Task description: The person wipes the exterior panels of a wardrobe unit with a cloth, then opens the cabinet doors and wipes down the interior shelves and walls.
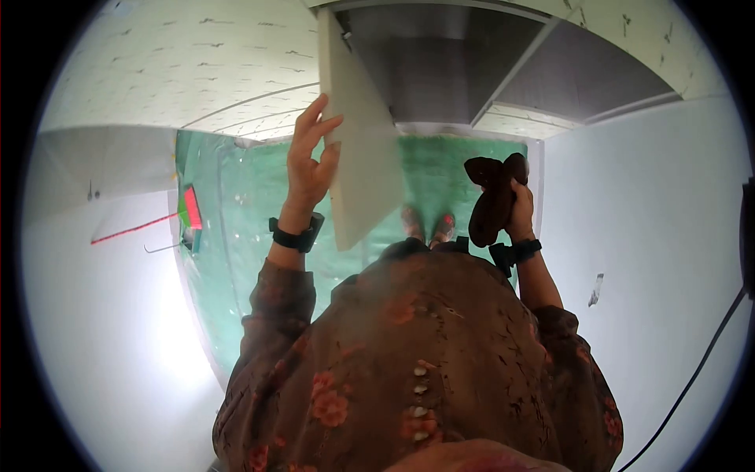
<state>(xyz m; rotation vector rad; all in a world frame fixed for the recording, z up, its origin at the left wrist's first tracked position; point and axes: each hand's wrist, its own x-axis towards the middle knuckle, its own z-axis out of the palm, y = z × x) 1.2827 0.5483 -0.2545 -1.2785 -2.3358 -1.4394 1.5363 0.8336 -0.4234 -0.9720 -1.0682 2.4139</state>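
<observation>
My left hand (pixel 313 161) is raised beside the pale cabinet door (pixel 362 149). Its fingers are stretched and apart, and the fingertips and thumb lie at the door's edge. The door stands swung out from the cabinet (pixel 440 63), whose dark grey inside shows at the top. In my right hand (pixel 521 211) is a dark brown cloth (pixel 494 200), bunched up with its ends sticking out. The fingers wrap around it and are partly hidden by it. Both wrists carry black bands.
A green covering (pixel 259 204) lies over the floor, with my feet (pixel 429 224) on it. At the left wall stands a red broom (pixel 192 208) with a green dustpan (pixel 184 214). White walls rise on both sides. A black cable (pixel 692 377) runs down at the right.
</observation>
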